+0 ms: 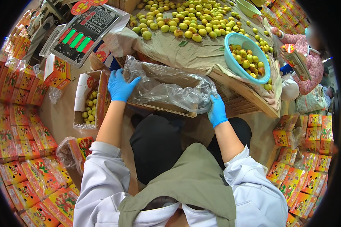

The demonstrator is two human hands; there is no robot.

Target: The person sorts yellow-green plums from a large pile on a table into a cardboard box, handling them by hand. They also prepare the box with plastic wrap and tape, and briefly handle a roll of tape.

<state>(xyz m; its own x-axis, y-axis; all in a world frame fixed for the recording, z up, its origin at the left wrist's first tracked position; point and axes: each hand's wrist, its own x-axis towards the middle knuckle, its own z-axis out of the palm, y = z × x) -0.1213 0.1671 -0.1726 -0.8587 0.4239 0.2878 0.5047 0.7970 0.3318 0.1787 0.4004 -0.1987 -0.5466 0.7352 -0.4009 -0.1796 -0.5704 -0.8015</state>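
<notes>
An open cardboard box stands before me, lined with a clear plastic bag that is bunched over its rim. No fruit shows inside it. My left hand, in a blue glove, rests at the box's left end with the thumb spread from the fingers, touching the liner. At the right end, my blue-gloved right hand pinches the liner's gathered edge between thumb and fingers. Left of my left hand, another open box holds yellow-green jujube-like fruit and a white paper flap.
Loose fruit covers much of a cloth-topped table. On it stands a blue basin of fruit. A digital scale is at upper left. Stacked printed cartons line both sides. Another person stands at right.
</notes>
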